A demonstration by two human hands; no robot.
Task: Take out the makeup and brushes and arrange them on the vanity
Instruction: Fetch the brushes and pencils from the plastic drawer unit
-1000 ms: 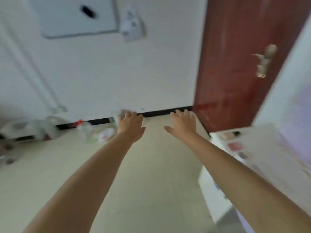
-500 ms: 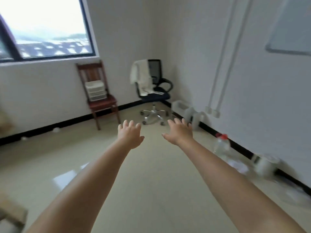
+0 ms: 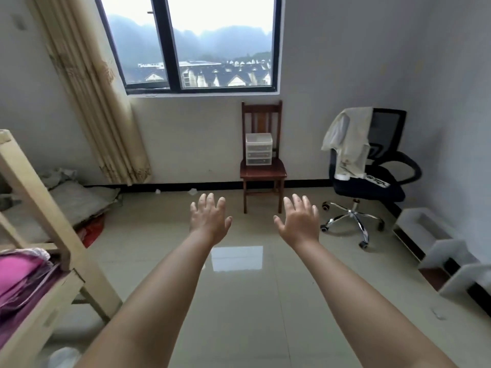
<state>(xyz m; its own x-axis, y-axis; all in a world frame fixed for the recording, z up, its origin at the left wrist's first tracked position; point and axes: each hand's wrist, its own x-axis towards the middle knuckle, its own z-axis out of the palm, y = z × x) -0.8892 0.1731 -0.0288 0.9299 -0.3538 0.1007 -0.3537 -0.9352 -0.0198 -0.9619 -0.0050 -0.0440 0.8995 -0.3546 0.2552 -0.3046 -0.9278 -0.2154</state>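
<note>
Beyond both empty, spread hands, small clear drawer box on wooden chair.

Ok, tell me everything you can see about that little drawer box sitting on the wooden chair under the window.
The drawer box is a small organiser of pale, translucent-looking plastic with three stacked drawers, all pushed in, under a flat top. It stands upright on the seat of the dark red-brown wooden chair, towards the back, close to or against the slatted backrest. Nothing rests on it and neither hand is near it. Its contents cannot be made out from here.
</note>
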